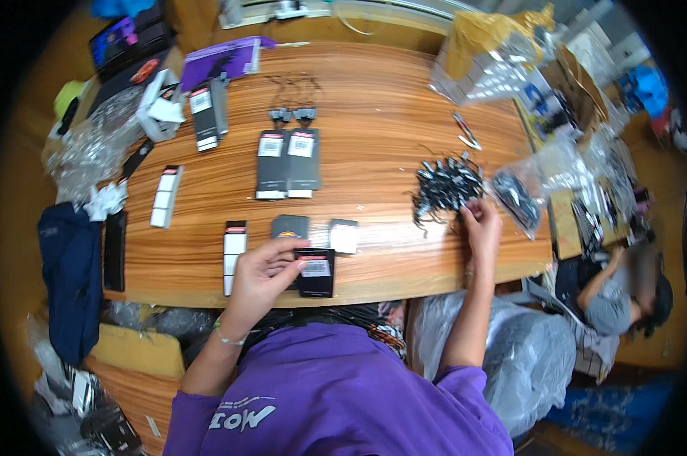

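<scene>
My left hand [261, 277] pinches a black hang tag [318, 284] with a white barcode sticker, just above the table's front edge. Under and behind it lie a grey card stack [289, 225] and a small white-faced stack [344, 237]. My right hand [483, 228] is closed at the near edge of a tangled heap of black tag strings [446, 181]; thumb and forefinger are together on a strand. Farther back, two stacks of dark tags [271, 167] with barcode stickers lie side by side, their black strings [294, 83] stretched away from me.
White label strips [235, 254] lie left of my left hand, with another label stack [163, 199] beyond. Snips [466, 131] and a clear bag of black strings [517, 199] are at the right. A yellow-topped plastic package [488, 57] stands at the back. Another person [613, 300] sits at far right.
</scene>
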{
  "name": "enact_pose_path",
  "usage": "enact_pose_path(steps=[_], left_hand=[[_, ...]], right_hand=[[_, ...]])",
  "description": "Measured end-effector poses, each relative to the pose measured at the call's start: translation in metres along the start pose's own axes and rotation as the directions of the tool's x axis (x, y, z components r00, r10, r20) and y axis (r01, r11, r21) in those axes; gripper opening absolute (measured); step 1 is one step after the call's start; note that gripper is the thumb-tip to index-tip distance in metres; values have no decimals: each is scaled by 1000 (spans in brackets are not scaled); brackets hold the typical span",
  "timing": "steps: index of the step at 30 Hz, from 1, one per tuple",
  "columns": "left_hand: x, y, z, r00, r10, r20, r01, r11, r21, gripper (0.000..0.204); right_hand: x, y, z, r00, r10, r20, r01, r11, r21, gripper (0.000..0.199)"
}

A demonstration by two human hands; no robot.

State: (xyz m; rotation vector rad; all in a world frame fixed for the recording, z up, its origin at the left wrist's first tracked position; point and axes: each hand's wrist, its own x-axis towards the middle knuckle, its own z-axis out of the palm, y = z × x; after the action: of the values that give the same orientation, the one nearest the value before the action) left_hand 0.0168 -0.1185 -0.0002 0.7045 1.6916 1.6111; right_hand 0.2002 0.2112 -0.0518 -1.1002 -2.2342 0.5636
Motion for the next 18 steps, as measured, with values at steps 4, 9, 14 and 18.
enact_pose_path(steps=[4,9,14,18], left_hand=[[0,-1,-3,1000,7,20,-6,1000,-28,25],[7,-1,-1,992,68,110,-66,998,-19,24],[3,5,6,986,41,165,-17,989,-144,20],[10,15,14,968,75,240,-73,997,-18,22]], right_hand=[[5,40,7,997,30,69,-41,985,165,11],[13,31,-31,1000,-28,-10,30,950,311,11],[20,-2,-52,995,19,-100,64,651,756,13],[7,-55,-57,967,6,-256,179,701,690,31]])
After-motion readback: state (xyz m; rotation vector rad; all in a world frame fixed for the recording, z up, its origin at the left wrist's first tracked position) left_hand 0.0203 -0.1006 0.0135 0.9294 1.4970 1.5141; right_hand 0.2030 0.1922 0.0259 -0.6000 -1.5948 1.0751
